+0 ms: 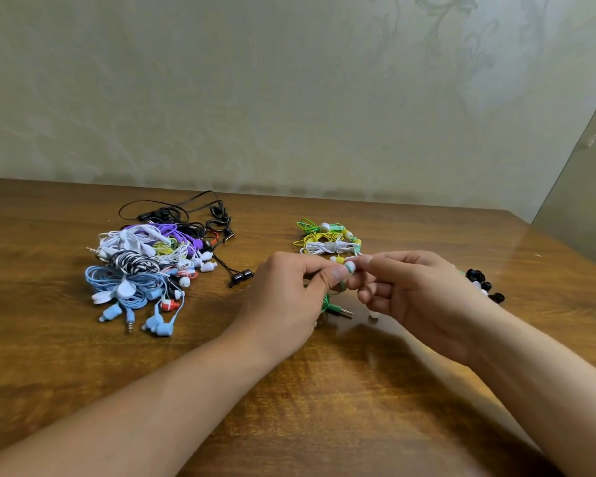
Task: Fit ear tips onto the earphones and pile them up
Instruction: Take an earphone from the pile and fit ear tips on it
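Wooden bench (pixel 324 390) under a pale wall. Left hand (pixel 283 304) pinches a green earbud (pixel 349 268); right hand (pixel 417 290) pinches its white tip (pixel 351 263). That tip may slip and roll away. Tangled pile (pixel 152 263) at nine o'clock, spare tips (pixel 482 284) at three; near side free.

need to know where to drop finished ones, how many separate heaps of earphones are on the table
2: a big mixed heap left of the hands, and a small green, yellow and white heap just beyond the hands. The hands may hide part of it.
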